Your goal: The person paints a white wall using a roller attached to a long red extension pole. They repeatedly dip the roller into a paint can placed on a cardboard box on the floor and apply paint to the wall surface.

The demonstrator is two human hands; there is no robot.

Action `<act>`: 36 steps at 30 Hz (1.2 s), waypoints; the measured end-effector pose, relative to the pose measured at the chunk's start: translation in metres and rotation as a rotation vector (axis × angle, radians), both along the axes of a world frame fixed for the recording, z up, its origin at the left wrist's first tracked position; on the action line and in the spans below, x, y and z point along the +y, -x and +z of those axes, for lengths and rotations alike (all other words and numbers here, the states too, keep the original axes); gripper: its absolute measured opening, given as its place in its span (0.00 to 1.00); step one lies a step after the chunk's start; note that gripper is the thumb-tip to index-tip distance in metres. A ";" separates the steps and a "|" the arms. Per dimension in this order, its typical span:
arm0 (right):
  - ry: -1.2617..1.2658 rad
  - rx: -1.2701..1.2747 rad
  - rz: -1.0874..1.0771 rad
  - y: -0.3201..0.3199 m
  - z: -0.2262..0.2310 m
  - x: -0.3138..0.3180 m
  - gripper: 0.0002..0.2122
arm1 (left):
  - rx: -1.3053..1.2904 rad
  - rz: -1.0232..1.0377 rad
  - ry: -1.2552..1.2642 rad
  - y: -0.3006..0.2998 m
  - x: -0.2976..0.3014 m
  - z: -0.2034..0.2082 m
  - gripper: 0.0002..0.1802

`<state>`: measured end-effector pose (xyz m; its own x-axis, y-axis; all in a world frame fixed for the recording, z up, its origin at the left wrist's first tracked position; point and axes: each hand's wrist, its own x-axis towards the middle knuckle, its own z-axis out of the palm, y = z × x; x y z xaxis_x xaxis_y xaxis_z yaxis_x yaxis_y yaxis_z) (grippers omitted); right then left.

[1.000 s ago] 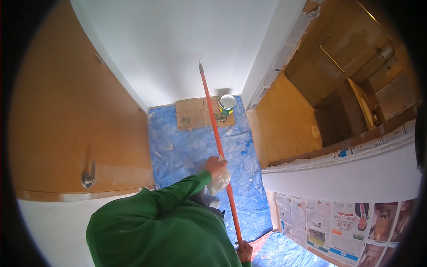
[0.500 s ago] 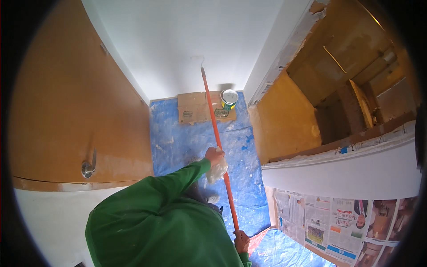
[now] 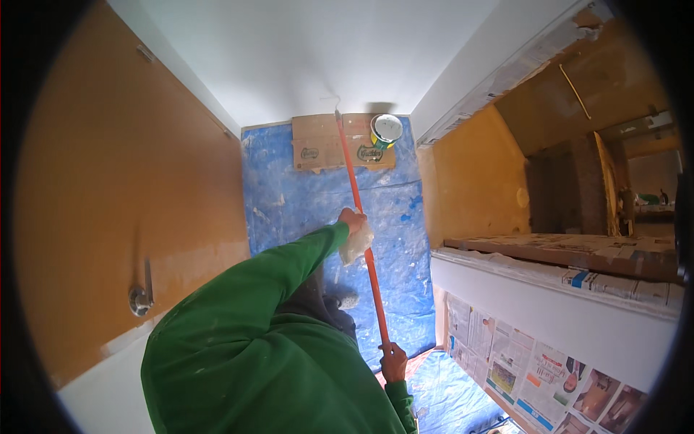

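Note:
A long orange-red extension pole [image 3: 377,289] runs from my body toward the white wall [image 3: 318,50] ahead. At its far end a thin bent wire frame [image 3: 331,98] shows against the wall; a roller on it cannot be made out. Partway along the pole, my left hand [image 3: 353,220] is wrapped round it, with a crumpled translucent plastic bag [image 3: 356,244] hanging at the grip. My right hand [image 3: 394,362] grips the pole near its lower end. The open paint bucket [image 3: 386,129], white inside with a green and yellow side, stands right of the pole's far end.
Flattened cardboard [image 3: 318,141] lies under the bucket on a blue tarp [image 3: 289,210]. A brown door [image 3: 101,217] with a metal lever handle [image 3: 142,293] is at left. At right are a wooden recess [image 3: 473,181], a white ledge [image 3: 549,293] and taped newspaper [image 3: 506,354].
The wire frame at the pole's far end has come lower on the wall, closer to the cardboard. Both hands still hold the pole. My view has shifted, so the bucket and tarp appear higher.

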<state>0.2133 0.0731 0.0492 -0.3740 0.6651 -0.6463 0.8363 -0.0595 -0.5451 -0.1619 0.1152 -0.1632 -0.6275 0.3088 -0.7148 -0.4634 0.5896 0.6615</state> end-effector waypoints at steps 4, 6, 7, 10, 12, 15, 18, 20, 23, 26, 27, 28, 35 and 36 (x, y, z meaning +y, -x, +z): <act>-0.028 -0.013 0.018 0.044 -0.025 0.003 0.19 | -0.003 -0.027 0.079 0.046 0.004 -0.030 0.22; -0.035 -0.006 0.038 0.065 -0.031 0.005 0.19 | -0.036 -0.055 0.092 0.065 0.006 -0.040 0.22; -0.038 -0.003 0.049 0.075 -0.034 0.006 0.19 | -0.060 -0.060 0.084 0.074 0.007 -0.045 0.22; -0.064 0.000 0.070 0.101 -0.038 0.009 0.16 | -0.097 -0.043 0.078 0.097 0.010 -0.054 0.21; -0.061 -0.021 0.065 0.108 -0.041 0.009 0.16 | -0.077 -0.065 0.088 0.101 0.013 -0.045 0.20; -0.049 -0.030 0.073 0.095 -0.028 0.005 0.16 | 0.012 -0.104 0.099 0.097 0.012 -0.027 0.20; -0.009 -0.065 0.185 0.057 0.002 -0.003 0.10 | 0.084 -0.105 0.098 0.059 0.001 -0.003 0.21; 0.145 -0.187 0.036 0.030 0.015 -0.013 0.06 | 0.068 -0.130 0.081 0.032 -0.007 0.030 0.22; -0.037 -0.004 0.247 -0.058 -0.015 -0.030 0.08 | 0.123 -0.106 0.064 -0.010 -0.019 0.059 0.23; -0.163 0.119 0.294 -0.113 -0.027 -0.044 0.07 | 0.167 -0.118 0.036 -0.044 -0.029 0.086 0.24; -0.241 0.166 0.325 -0.123 -0.029 -0.047 0.05 | 0.167 -0.126 0.022 -0.053 -0.032 0.096 0.24; -0.387 0.231 0.399 -0.132 -0.032 -0.049 0.07 | 0.173 -0.134 0.002 -0.062 -0.036 0.102 0.24; -0.436 0.339 0.386 -0.205 -0.056 -0.068 0.03 | 0.253 -0.203 -0.125 -0.117 -0.059 0.165 0.20; -0.476 0.339 0.449 -0.213 -0.060 -0.067 0.03 | 0.280 -0.218 -0.144 -0.122 -0.061 0.178 0.20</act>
<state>0.4265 0.0063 -0.0107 -0.8044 0.5805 -0.1266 0.5053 0.5563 -0.6596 -0.0399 0.0539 0.0145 -0.7011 0.5408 -0.4648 -0.1273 0.5464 0.8278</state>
